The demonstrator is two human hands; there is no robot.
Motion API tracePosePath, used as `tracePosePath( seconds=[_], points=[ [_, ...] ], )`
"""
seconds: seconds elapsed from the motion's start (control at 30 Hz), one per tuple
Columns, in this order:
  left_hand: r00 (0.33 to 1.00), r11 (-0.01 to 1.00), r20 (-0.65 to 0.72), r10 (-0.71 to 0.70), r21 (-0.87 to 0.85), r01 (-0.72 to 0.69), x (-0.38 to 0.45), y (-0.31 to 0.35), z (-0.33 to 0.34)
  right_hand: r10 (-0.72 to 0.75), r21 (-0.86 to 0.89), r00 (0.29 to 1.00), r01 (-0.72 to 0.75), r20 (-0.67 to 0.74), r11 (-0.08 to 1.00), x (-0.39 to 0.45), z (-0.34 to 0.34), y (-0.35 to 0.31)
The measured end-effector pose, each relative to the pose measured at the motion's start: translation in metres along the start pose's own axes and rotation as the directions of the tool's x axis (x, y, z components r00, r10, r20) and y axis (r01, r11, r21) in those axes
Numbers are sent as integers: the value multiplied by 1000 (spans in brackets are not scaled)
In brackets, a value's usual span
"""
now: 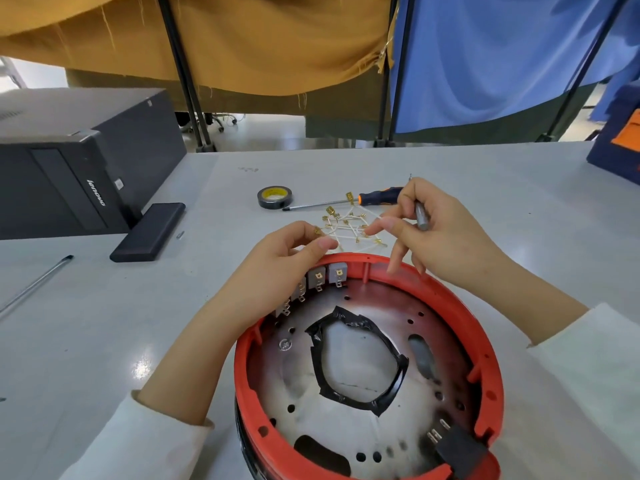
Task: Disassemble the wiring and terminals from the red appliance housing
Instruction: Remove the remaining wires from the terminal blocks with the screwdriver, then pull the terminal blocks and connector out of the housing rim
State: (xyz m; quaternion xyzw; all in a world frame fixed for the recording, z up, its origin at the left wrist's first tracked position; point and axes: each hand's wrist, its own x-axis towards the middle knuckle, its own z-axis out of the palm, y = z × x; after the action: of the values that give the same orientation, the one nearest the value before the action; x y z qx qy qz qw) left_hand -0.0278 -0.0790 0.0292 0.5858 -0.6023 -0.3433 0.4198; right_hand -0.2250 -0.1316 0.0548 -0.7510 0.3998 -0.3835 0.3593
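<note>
On the grey table (104, 341) we note a black Lenovo computer case (69, 161) lying at far left, with a flat black power bank (149, 232) just beside its near right corner. A roll of black tape (274, 197) with a yellow core lies at far centre, near the tip of an orange-and-black screwdriver (346, 200). A thin metal rod (34, 285) lies at near left; ochre cloth (225, 39) and blue cloth (502, 57) hang behind on black stands.
</note>
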Motion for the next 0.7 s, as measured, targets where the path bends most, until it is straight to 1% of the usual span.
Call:
tracePosePath(
  seconds=[0.1, 0.17, 0.3, 0.37, 0.47, 0.53, 0.6, 0.7],
  points=[
    [1000, 1000, -16, -1, 10, 1, 0, -2, 0, 20, 100, 999, -15, -45, 995, 13, 0, 6],
    [999, 999, -32, -10, 37, 12, 0, -3, -1, 60, 156, 995, -47, -81, 987, 27, 1, 14],
    [999, 991, -22, -43, 129, 46, 0, -4, 0, 252, 214, 962, -227, -100, 950, 57, 10, 43],
    [999, 987, -11, -50, 153, 51, 1, -5, 0, 335, 173, 939, -318, -82, 932, 67, 15, 59],
    [998, 987, 1, -61, 150, 60, 1, -7, 0, 381, 108, 921, -373, -75, 922, 77, 21, 75],
    [998, 985, 11, -57, 164, 54, 2, -7, 1, 378, 88, 921, -371, -92, 924, 82, 22, 78],
    [999, 982, 16, -46, 182, 43, 2, -7, 0, 348, 23, 933, -348, -94, 937, 85, 23, 79],
    [999, 980, 18, -42, 193, 37, 2, -6, 0, 268, -181, 960, -278, -78, 943, 85, 26, 80]
  ],
)
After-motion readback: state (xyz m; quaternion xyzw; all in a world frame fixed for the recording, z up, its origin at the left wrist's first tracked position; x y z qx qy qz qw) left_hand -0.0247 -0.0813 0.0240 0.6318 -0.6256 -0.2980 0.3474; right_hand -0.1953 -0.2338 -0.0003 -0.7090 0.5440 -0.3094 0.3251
